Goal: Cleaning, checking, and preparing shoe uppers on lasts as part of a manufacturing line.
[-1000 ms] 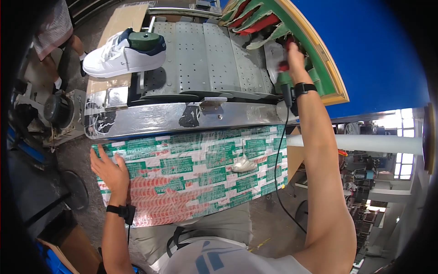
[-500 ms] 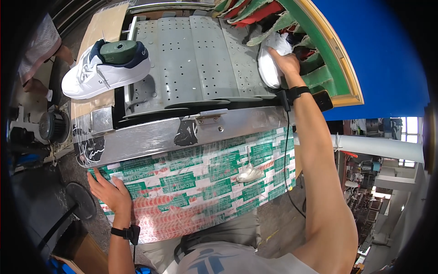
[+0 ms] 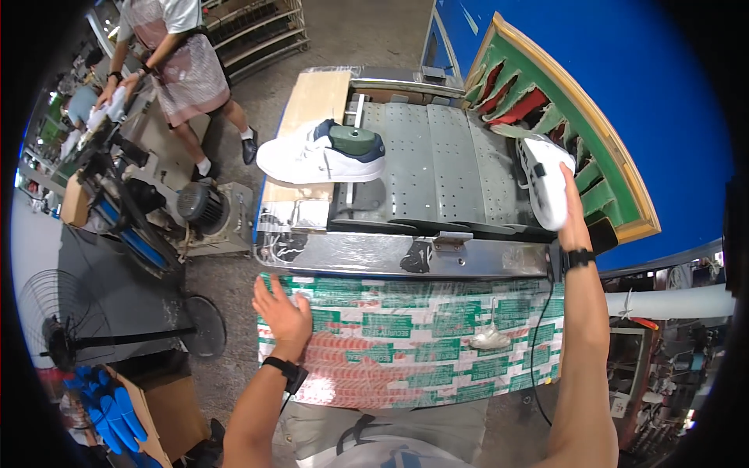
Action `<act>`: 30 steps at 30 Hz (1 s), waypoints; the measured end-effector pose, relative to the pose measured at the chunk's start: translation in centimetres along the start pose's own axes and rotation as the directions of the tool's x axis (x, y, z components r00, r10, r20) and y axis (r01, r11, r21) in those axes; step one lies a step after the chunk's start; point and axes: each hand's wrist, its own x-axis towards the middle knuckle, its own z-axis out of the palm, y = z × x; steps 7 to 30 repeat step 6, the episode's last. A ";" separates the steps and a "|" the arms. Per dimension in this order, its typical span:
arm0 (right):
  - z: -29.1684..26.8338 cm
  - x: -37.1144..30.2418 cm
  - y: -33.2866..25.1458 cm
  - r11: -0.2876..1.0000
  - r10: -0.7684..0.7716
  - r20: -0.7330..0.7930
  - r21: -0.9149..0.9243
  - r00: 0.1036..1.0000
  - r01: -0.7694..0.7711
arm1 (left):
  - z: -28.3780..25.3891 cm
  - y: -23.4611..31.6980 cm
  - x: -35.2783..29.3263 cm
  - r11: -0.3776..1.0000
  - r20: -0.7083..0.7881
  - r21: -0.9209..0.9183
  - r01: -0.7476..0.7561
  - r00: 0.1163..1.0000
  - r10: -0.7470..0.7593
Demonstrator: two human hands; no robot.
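Note:
My right hand (image 3: 573, 207) grips a white sneaker (image 3: 548, 183) along its outer side; the shoe is tilted over the right end of the grey slatted conveyor (image 3: 415, 148), close to hanging green and red flaps (image 3: 538, 105). My left hand (image 3: 282, 316) lies with its fingers spread on the left part of a surface covered in green, white and red printed tape (image 3: 398, 343). At the conveyor's left end, another white sneaker (image 3: 300, 160) with a navy collar rests partly on a tan board (image 3: 316, 97). A green shoe last (image 3: 351, 139) fills its opening.
A wooden frame (image 3: 581, 66) borders the flaps on a blue machine (image 3: 616, 93). A metal rail (image 3: 351, 253) edges the conveyor. A black cable hangs from my right wrist. At left are a motor (image 3: 204, 204), a fan (image 3: 58, 335), blue gloves (image 3: 113, 409) and a co-worker (image 3: 183, 70).
The view has swung, bringing the co-worker and left side into sight. My right hand has turned and tilted its sneaker, drawing it out from the flaps. My left hand stays on the taped surface.

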 end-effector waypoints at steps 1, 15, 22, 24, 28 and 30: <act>2.7 -4.3 -0.6 0.999 -0.034 0.032 0.039 0.999 0.032 | 0.2 0.1 0.0 1.000 -0.007 -0.013 -0.003 1.000 0.003; 0.8 -12.3 2.2 0.979 -0.165 0.131 0.144 0.978 0.146 | 0.3 1.2 1.0 0.999 0.029 -0.030 0.015 0.999 -0.014; 0.8 -12.3 2.2 0.979 -0.165 0.131 0.144 0.978 0.146 | 0.3 1.2 1.0 0.999 0.029 -0.030 0.015 0.999 -0.014; 0.8 -12.3 2.2 0.979 -0.165 0.131 0.144 0.978 0.146 | 0.3 1.2 1.0 0.999 0.029 -0.030 0.015 0.999 -0.014; 0.8 -12.3 2.2 0.979 -0.165 0.131 0.144 0.978 0.146 | 0.3 1.2 1.0 0.999 0.029 -0.030 0.015 0.999 -0.014; 0.8 -12.3 2.2 0.979 -0.165 0.131 0.144 0.978 0.146 | 0.3 1.2 1.0 0.999 0.029 -0.030 0.015 0.999 -0.014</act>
